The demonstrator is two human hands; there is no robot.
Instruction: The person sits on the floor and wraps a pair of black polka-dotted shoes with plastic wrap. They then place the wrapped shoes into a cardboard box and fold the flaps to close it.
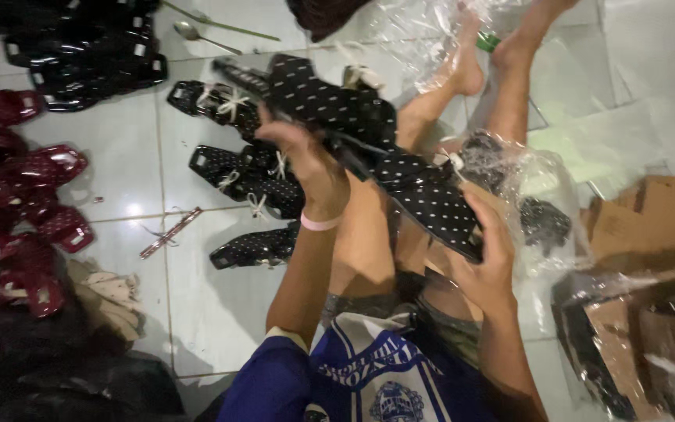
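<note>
Head view, black white-dotted sandal [369,133], seemingly bow-trimmed

This looks like a home used as a small sandal workshop, because the person sits on a white tiled floor [197,305] among piles of black dotted sandals [248,176], dark red sandals [29,211], clear plastic bags [533,195], cardboard boxes [658,227] and a spoon [197,35].

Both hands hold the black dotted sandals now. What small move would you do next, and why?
Probably slide the black dotted sandals into the clear plastic bag. The left hand grips their middle, the right hand supports the near end, and the bag lies just beside the right hand on the lap.
</note>
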